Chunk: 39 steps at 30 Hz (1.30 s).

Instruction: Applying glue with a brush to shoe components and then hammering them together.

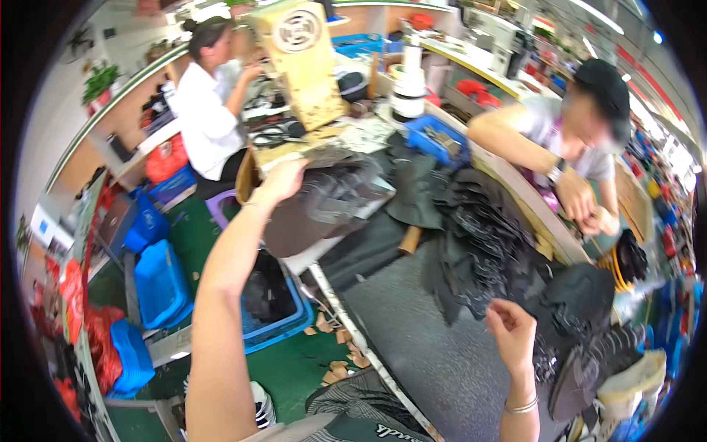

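My left hand (283,181) is stretched forward to the far left edge of a stack of dark, flat cut pieces (302,225). Its fingers are closed on the edge of these pieces, which lie on a pale board at the table's far left corner. Over the dark table my right hand (512,331) hovers with its fingers loosely curled and apart, and nothing shows in it. Just beyond it spreads a heap of black, ruffled cut pieces (482,243). More black sheet material (414,188) lies between the stack and the heap.
One person (210,110) in white works at far left, another (582,140) in a dark cap at right behind a wooden partition (526,202). A blue bin (436,140) sits at the table's back. Blue crates (162,283) stand on the green floor, left. Scraps (342,361) litter the floor.
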Each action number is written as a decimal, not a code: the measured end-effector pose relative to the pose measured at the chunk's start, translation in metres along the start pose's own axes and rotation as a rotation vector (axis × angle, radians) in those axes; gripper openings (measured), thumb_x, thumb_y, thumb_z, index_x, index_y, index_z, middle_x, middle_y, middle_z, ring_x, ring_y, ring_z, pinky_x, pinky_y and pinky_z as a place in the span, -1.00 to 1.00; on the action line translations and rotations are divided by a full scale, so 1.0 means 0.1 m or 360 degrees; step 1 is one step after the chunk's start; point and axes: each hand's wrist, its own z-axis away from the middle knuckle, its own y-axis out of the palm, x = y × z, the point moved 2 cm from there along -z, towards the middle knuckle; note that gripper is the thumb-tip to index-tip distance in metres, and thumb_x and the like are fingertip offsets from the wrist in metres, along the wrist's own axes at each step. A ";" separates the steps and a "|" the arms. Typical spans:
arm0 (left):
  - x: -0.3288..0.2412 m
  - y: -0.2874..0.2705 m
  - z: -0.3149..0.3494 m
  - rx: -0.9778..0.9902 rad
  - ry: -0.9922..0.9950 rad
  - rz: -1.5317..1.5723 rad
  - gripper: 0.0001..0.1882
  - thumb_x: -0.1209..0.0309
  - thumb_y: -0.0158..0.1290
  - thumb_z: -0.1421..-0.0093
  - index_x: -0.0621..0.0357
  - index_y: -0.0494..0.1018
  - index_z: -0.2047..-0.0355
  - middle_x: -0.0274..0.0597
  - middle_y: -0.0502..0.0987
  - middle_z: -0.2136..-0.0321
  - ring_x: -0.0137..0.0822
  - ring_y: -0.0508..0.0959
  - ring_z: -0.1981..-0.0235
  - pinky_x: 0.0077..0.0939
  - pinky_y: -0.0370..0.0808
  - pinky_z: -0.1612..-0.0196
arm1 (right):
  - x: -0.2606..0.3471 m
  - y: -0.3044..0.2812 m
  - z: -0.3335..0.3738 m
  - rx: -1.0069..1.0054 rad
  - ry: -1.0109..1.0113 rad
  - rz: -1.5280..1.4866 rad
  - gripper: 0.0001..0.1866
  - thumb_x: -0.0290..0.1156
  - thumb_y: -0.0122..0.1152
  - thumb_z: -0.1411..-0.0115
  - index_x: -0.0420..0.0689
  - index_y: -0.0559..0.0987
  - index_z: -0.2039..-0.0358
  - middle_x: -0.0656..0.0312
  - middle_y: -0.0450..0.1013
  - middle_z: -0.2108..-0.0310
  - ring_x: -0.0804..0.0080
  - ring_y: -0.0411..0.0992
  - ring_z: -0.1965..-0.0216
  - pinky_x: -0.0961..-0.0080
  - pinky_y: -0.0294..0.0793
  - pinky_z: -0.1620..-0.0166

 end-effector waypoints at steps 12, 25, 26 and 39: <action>-0.26 -0.76 0.90 -0.0686 -0.0498 0.0303 -0.62 0.57 0.01 -0.14 0.05 0.47 0.01 0.01 0.59 0.27 0.00 0.62 0.34 -0.27 0.54 0.34 | 0.24 2.09 -0.98 0.0604 0.0318 -0.0931 -0.22 -0.37 0.36 -0.12 -0.44 0.16 -0.21 -0.13 0.38 -0.06 0.23 0.45 0.00 0.41 0.48 -0.02; -0.49 -0.03 1.34 -0.1036 -0.0832 0.0909 -0.75 0.52 0.00 -0.28 0.31 0.43 0.04 -0.12 0.57 0.25 -0.41 0.52 0.23 -0.54 0.44 0.13 | 0.62 3.15 -1.31 0.0663 0.0027 -0.0849 -0.45 -0.54 0.46 0.18 -0.31 0.50 0.11 0.14 0.52 0.19 0.34 0.48 0.20 0.42 0.47 0.08; -0.33 0.08 1.43 -0.1109 -0.0807 0.0929 -0.75 0.52 0.00 -0.28 0.30 0.43 0.04 -0.18 0.57 0.23 -0.43 0.50 0.19 -0.55 0.41 0.08 | 0.65 3.13 -1.23 0.0590 0.0130 -0.0993 -0.46 -0.62 0.42 0.19 -0.29 0.48 0.10 0.15 0.52 0.20 0.32 0.50 0.20 0.40 0.50 0.09; -1.84 -1.07 1.19 -0.0929 -0.0104 0.2515 -0.60 0.58 -0.07 -0.30 0.30 0.23 -0.15 -0.04 0.38 -0.09 -0.31 0.44 -0.03 -0.41 0.37 -0.09 | 0.55 -0.88 1.06 -0.0203 0.0699 -0.1073 -0.46 -0.71 0.35 0.25 -0.34 0.56 0.12 0.08 0.58 0.27 0.27 0.56 0.26 0.31 0.51 0.04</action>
